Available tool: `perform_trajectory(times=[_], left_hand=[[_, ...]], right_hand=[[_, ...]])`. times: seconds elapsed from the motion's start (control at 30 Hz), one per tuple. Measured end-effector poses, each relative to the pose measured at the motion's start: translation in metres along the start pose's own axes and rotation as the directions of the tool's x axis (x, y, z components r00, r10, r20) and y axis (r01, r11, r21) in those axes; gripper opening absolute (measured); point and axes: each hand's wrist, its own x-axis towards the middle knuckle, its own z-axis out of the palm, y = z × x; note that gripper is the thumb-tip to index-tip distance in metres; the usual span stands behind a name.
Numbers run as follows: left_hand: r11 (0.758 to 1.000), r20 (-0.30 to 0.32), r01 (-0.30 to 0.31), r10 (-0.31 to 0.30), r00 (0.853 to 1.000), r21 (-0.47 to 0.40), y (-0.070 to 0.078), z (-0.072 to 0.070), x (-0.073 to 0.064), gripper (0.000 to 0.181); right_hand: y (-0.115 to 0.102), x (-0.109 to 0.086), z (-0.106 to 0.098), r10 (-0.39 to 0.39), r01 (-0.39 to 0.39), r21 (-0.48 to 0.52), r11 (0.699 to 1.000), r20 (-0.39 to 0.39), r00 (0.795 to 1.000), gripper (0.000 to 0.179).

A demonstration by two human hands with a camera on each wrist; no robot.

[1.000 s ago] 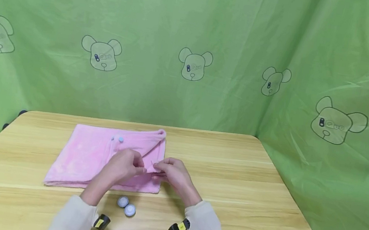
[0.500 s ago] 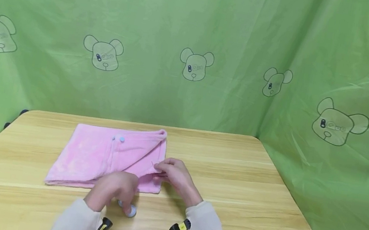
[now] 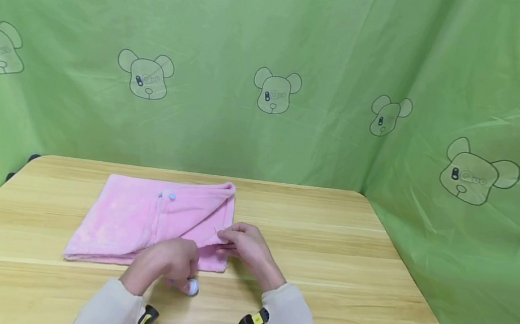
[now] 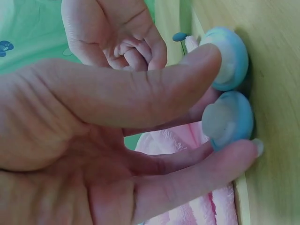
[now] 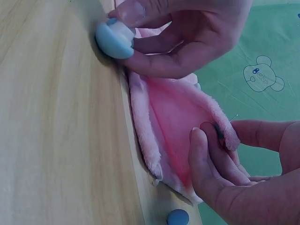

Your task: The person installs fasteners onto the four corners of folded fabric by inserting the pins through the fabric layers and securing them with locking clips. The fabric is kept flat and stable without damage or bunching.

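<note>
A pink fleece blanket [image 3: 127, 214] lies folded on the table. At its near right corner my right hand [image 3: 247, 249] pinches the lifted edge; a thin needle [image 5: 234, 117] pokes up through the fleece, with a dark pin head [image 5: 218, 131] at the fingertips below. My left hand [image 3: 168, 261] reaches down in front of the blanket. Its thumb and fingers are around two blue-and-white mushroom-shaped caps on the table: the thumb covers part of the upper cap [image 4: 234, 58], and a fingertip touches the lower cap [image 4: 234, 117], as the left wrist view shows.
Two small blue pieces [image 3: 172, 196] sit on the blanket's upper middle. A small blue head [image 5: 178, 218] is by the table at the bottom of the right wrist view. Green curtains [image 3: 263, 145] enclose the wooden table [image 3: 350, 269].
My left hand let go of the blanket edge and moved down to the caps, then shifted slightly up and right with a cap. The right hand kept its pinch.
</note>
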Motion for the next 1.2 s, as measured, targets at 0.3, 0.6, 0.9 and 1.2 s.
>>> perform_trajectory(times=[0.3, 0.6, 0.9, 1.2], left_hand=[[1.0, -0.083, -0.024, 0.022, 0.996, -0.02, -0.004, 0.001, 0.004, 0.028], [0.999, -0.183, -0.048, 0.046, 0.982, -0.007, -0.005, -0.001, 0.006, 0.026], [0.983, -0.379, -0.159, 0.115, 0.918, -0.087, -0.009, -0.005, 0.018, 0.017], [0.964, -0.56, -0.186, 0.05, 0.827, -0.189, -0.013, -0.001, 0.028, 0.017]], right_hand=[[0.002, 0.001, -0.001, -0.005, 0.005, 0.004, 1.0, 0.005, 1.0, 0.021], [0.002, 0.002, -0.001, -0.008, 0.008, 0.012, 1.0, 0.005, 1.0, 0.021], [0.001, 0.001, 0.0, -0.017, 0.017, 0.002, 1.0, -0.002, 1.0, 0.019], [0.001, 0.001, -0.001, -0.011, 0.011, -0.002, 1.0, -0.009, 1.0, 0.022]])
